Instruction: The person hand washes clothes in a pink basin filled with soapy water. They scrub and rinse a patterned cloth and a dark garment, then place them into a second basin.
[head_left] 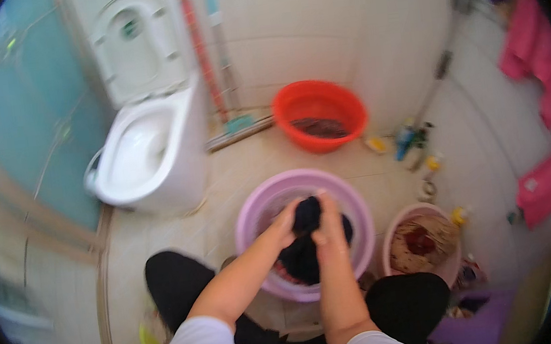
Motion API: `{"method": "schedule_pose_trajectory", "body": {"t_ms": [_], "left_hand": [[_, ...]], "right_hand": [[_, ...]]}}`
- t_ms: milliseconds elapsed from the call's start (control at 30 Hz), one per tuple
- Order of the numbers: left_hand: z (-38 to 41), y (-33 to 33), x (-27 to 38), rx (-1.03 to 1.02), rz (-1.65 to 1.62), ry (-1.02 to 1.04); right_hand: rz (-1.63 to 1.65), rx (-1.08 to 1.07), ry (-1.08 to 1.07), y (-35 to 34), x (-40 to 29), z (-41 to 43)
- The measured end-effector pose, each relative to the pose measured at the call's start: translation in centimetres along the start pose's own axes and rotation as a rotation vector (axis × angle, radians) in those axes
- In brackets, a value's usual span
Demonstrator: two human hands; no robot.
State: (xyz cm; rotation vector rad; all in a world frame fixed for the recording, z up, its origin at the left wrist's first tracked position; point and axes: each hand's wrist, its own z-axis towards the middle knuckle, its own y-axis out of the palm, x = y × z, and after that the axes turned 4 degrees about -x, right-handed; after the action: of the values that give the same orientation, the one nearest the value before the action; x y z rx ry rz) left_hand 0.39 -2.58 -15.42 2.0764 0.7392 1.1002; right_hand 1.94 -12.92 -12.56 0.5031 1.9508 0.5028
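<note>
A dark wet cloth is bunched between my two hands above a pink-purple plastic basin on the tiled floor. My left hand grips its upper part from the left side. On the right side my right hand presses against the same bunch. The lower part of the cloth hangs into the basin, where some reddish fabric shows at its edge. My fingertips are partly hidden by the cloth and slightly blurred.
An orange-red basin holding dark cloth stands beyond. At right, a small pink basin holds tan and dark red fabric. A white toilet with raised lid stands at left. A mop leans at right, near bottles on the floor.
</note>
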Motion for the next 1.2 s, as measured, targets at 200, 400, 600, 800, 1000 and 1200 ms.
{"method": "schedule_pose_trajectory", "body": {"t_ms": [200,400,600,800,1000,1200], "left_hand": [[1.4,1.2,-0.6,0.169,0.412,0.571],[-2.2,6.6,-2.5,-0.050,1.436,1.207],[-1.8,7.2,-2.2,-0.006,1.377,1.101],[0.8,5.5,1.5,0.360,1.035,1.043],[0.8,1.6,1.6,0.134,0.329,0.302],[-2.1,7.4,-2.7,-0.107,1.079,1.035]], "right_hand": [[-0.008,0.146,-0.015,-4.5,1.4,4.1],[0.189,-0.011,0.230,-4.2,2.8,2.4],[0.008,0.061,0.105,-0.3,1.0,-1.4],[-0.072,0.054,0.082,0.2,0.7,-2.2],[-0.003,0.208,0.061,1.8,-1.6,-2.2],[0.313,0.047,0.002,-6.8,-0.5,3.3]]}}
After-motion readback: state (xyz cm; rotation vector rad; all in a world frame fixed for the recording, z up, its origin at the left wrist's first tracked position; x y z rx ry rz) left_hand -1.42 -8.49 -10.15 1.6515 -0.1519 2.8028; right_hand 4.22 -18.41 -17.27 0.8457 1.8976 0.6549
